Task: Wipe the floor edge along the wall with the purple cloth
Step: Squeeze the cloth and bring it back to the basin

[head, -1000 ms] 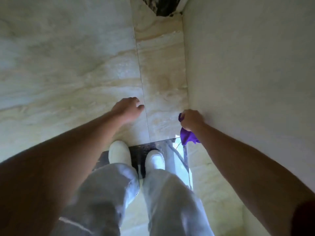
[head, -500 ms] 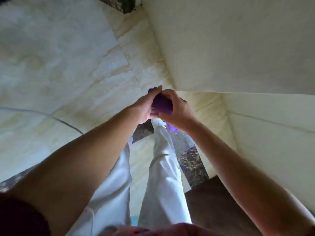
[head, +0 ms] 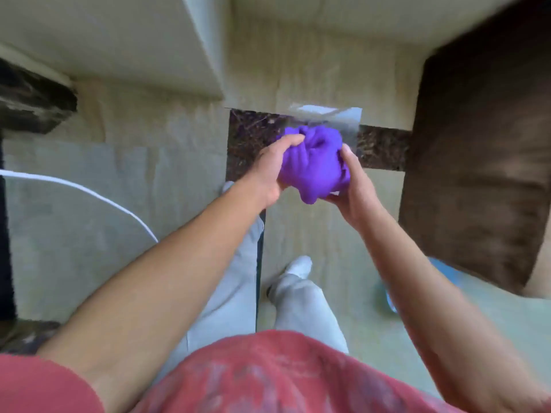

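The purple cloth is bunched into a ball in the middle of the head view, well above the floor. My left hand grips its left side with the fingers curled over the top. My right hand cups its right and lower side. Both hands are in front of my body at about waist height. A cream wall with a protruding corner stands at the upper left, and its foot meets the beige marble floor.
A dark stone strip crosses the floor under my hands. A brown door stands at the right. A white cable curves over the floor at the left. Something blue lies on the floor at the right. My feet in white socks are below.
The view has swung from the wall's floor edge to an upright look down at my body. My left hand has joined the right on the cloth, which is lifted and bunched between both.
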Demonstrator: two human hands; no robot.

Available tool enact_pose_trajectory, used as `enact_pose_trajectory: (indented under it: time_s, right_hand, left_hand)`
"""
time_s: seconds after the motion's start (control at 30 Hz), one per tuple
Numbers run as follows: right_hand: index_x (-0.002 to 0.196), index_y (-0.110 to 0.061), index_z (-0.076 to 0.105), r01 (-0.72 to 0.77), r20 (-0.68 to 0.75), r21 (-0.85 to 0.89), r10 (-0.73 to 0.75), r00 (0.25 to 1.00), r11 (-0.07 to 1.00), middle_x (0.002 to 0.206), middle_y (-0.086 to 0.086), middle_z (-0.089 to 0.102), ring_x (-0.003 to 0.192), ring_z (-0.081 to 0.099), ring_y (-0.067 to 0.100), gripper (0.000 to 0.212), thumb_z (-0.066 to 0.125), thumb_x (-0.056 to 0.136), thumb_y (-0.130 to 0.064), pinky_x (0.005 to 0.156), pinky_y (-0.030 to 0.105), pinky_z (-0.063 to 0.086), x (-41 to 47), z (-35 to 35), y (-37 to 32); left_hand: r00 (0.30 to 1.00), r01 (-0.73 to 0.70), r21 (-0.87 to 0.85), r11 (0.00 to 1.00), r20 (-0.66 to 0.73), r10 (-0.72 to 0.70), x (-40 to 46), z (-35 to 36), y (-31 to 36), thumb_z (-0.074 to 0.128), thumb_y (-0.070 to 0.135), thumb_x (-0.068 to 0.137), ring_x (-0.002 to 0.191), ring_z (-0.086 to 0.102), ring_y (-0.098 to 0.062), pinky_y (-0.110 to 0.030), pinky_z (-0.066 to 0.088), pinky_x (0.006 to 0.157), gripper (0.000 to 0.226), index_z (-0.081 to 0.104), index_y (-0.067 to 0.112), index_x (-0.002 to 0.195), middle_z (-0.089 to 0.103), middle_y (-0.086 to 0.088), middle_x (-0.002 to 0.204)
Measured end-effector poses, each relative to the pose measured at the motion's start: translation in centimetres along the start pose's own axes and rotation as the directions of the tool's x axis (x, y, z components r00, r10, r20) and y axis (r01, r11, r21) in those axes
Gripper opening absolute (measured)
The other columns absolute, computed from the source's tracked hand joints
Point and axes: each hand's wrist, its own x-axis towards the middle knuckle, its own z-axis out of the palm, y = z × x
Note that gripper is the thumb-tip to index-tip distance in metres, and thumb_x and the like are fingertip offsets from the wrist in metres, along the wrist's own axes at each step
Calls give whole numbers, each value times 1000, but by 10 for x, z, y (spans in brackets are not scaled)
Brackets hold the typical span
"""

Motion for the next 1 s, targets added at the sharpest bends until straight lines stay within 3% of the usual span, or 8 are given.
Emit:
enact_pose_trajectory:
  time_s: [0.1,0.17,0.3,0.43,0.63,0.7,0.9,1.0]
  right_hand:
    - [142,-10,55,112,-30,423,-109,994,899,143,16,59,134,54,34,56,43,102,-47,103,46,49,-32,-92,33]
    - [139,-2,55,227,-179,502,-156,971,834,140,21,60,133,55,35,50,51,102,-36,113,50,43,-62,-136,56]
    - [122,-4,66,381,-529,365,-148,836,850,125,19,70,120,65,34,31,65,96,-21,107,51,49,-128,-241,113]
    - [107,-12,72,468,-595,470,-124,794,748,106,9,77,98,73,23,22,68,93,-28,91,41,59,-182,-322,156]
    - [83,-19,81,508,-696,524,0,718,684,93,6,80,89,76,24,40,70,80,-57,86,43,60,-230,-435,206]
    - [74,-23,82,517,-723,544,57,688,661,93,6,80,92,77,25,43,66,79,-63,91,48,60,-233,-468,220]
    - [123,-12,69,525,-680,698,223,698,487,122,11,73,114,69,31,66,57,84,-64,101,51,53,-225,-535,254]
    - [128,-23,64,470,-693,693,325,644,546,124,-2,70,108,67,22,59,56,85,-62,78,35,55,-232,-560,273]
  left_hand:
    - [986,46,161,986,154,-71,-2,82,-73,63,24,95,101,66,-26,-40,54,97,15,70,14,104,70,-12,111]
    - [969,50,229,972,225,-103,-6,117,-119,64,26,96,110,64,-26,-43,50,108,22,67,13,114,66,-15,121]
    - [934,-5,487,873,313,-170,-29,183,-222,70,16,90,105,69,-25,-38,55,101,24,69,9,113,71,-15,113]
    - [937,-195,750,632,334,-107,-54,239,-298,75,17,66,80,66,-16,-26,50,73,32,65,17,97,70,-3,90]
    - [806,-286,911,298,397,-440,-81,310,-414,72,59,79,110,72,-25,-37,54,92,58,72,16,117,76,-4,119]
    - [740,-297,921,253,390,-548,-79,329,-444,73,56,84,106,74,-26,-37,55,93,57,72,12,120,76,-7,118]
    - [680,-222,924,311,376,-629,-55,383,-512,74,20,89,96,71,-22,-35,57,87,32,68,10,119,74,-7,107]
    - [675,-210,947,244,321,-664,-42,418,-542,73,14,87,88,69,-20,-30,55,80,27,67,13,113,73,-6,101]
